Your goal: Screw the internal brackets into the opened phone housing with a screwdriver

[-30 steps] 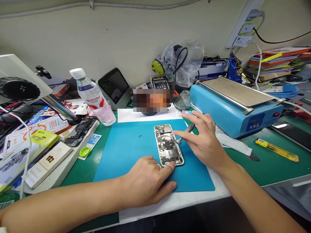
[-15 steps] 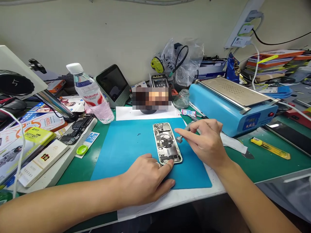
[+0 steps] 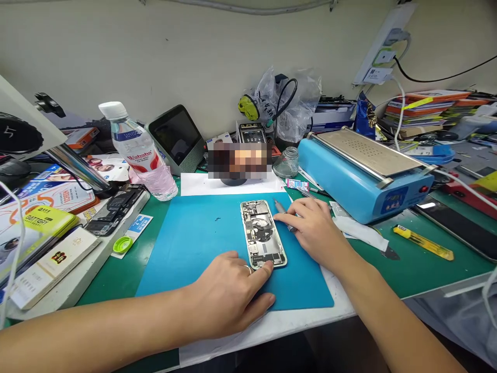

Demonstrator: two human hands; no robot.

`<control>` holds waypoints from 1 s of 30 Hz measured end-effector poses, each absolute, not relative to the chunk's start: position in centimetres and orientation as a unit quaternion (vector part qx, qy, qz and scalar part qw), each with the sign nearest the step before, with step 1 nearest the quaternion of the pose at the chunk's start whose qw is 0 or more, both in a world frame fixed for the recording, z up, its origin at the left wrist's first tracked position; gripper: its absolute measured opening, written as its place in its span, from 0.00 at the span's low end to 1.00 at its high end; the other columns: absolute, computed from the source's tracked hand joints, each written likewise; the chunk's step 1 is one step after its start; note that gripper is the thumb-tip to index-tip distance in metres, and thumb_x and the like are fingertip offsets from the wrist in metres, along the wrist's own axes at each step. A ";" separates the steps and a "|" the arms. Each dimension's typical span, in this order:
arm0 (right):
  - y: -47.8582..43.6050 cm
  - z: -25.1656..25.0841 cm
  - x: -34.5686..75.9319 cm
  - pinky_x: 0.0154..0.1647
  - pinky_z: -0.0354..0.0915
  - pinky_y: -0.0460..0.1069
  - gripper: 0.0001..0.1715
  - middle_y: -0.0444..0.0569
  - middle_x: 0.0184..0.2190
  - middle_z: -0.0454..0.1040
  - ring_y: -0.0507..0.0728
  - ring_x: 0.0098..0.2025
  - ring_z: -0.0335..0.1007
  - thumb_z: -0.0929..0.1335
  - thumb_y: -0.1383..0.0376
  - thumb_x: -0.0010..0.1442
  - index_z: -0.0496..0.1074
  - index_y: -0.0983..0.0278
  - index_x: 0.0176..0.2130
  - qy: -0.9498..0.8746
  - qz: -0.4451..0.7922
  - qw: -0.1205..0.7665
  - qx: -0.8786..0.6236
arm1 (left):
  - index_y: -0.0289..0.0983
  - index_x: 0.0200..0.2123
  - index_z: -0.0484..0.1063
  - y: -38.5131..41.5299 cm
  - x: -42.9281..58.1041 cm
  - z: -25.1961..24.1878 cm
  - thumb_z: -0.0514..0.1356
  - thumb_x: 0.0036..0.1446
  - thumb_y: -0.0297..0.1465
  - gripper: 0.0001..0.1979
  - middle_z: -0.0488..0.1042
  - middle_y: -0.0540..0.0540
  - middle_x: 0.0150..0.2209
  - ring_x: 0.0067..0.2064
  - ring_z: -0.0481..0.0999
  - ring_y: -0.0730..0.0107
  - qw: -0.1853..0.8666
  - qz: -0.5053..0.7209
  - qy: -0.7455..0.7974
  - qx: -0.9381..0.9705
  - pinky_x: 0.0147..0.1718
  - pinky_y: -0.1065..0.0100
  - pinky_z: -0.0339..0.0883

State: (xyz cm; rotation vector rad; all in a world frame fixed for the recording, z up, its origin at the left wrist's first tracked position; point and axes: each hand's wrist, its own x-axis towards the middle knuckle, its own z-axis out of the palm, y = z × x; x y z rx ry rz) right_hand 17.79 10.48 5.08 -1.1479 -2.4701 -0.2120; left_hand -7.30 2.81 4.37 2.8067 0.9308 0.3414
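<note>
An opened smartphone [image 3: 267, 235] lies on the blue mat [image 3: 186, 243], its inner parts and a round black coil area exposed. My left hand [image 3: 236, 285] rests at its lower end, the index fingertip pressing on the bottom edge and the thumb stretched out on the mat. To the right of the phone, my right hand [image 3: 310, 223] is closed over a slim grey screwdriver [image 3: 280, 208]. The screwdriver lies low at the mat, its thin tip pointing away and to the left; part of its handle is hidden under the fingers. Small dark specks [image 3: 217, 219] lie left of the phone.
A blue heating-plate machine [image 3: 349, 176] stands at right, with a yellow utility knife [image 3: 423, 242] before it. At left are a water bottle [image 3: 142, 155], a green cap [image 3: 122, 244] and several boxes. A glass jar [image 3: 287, 163] and a blurred patch [image 3: 240, 160] sit behind the mat.
My right hand has turned palm-down and lowered beside the phone; the screwdriver has swung so its tip now points away and left. My left hand keeps its place on the phone.
</note>
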 end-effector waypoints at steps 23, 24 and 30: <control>10.5 5.2 17.7 0.46 0.64 0.56 0.14 0.50 0.41 0.80 0.61 0.47 0.74 0.61 0.68 0.72 0.75 0.59 0.50 -0.839 -0.016 0.294 -0.458 | 0.34 0.60 0.65 2.8 -7.2 4.7 0.51 0.73 0.40 0.20 0.78 0.48 0.29 0.28 0.79 0.58 0.089 0.099 0.310 0.941 0.29 0.57 0.65; 10.5 5.4 18.0 0.46 0.65 0.56 0.15 0.51 0.41 0.80 0.62 0.46 0.74 0.60 0.67 0.73 0.74 0.60 0.50 -0.817 -0.022 0.315 -0.482 | 0.34 0.60 0.64 2.8 -7.3 4.6 0.51 0.73 0.40 0.20 0.78 0.48 0.29 0.28 0.79 0.57 0.090 0.101 0.312 0.940 0.30 0.57 0.65; 11.3 5.5 19.5 0.40 0.67 0.55 0.17 0.51 0.33 0.79 0.62 0.39 0.75 0.58 0.65 0.71 0.74 0.60 0.47 -0.720 -0.023 0.366 -0.589 | 0.35 0.61 0.63 2.7 -7.3 4.5 0.50 0.73 0.39 0.19 0.78 0.48 0.30 0.29 0.80 0.56 0.094 0.110 0.311 0.939 0.31 0.55 0.67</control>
